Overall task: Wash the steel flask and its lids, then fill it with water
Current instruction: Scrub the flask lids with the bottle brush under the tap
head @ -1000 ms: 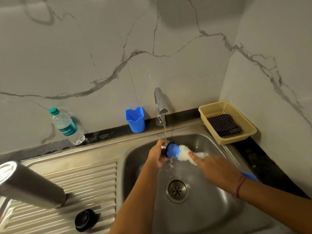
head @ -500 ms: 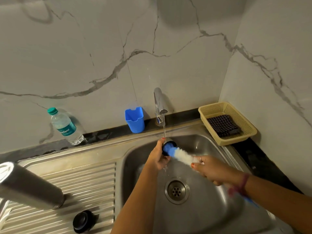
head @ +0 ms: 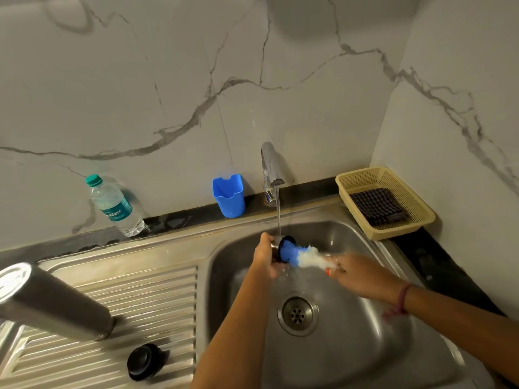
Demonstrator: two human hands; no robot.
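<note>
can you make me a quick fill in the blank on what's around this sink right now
1. The checked cloth lies in the ____ basket.
2. The steel flask stands on the ____.
3. The right hand holds a ____ against the lid in the left hand.
4. The blue cup stands left of the ____.

Missing: yellow; drainboard; brush; tap

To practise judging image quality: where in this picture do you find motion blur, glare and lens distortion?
Head view: the right hand and brush are smeared by motion; glare whitens the steel flask at its near end; the wide-angle lens bows the sink rim and stretches the flask.
</note>
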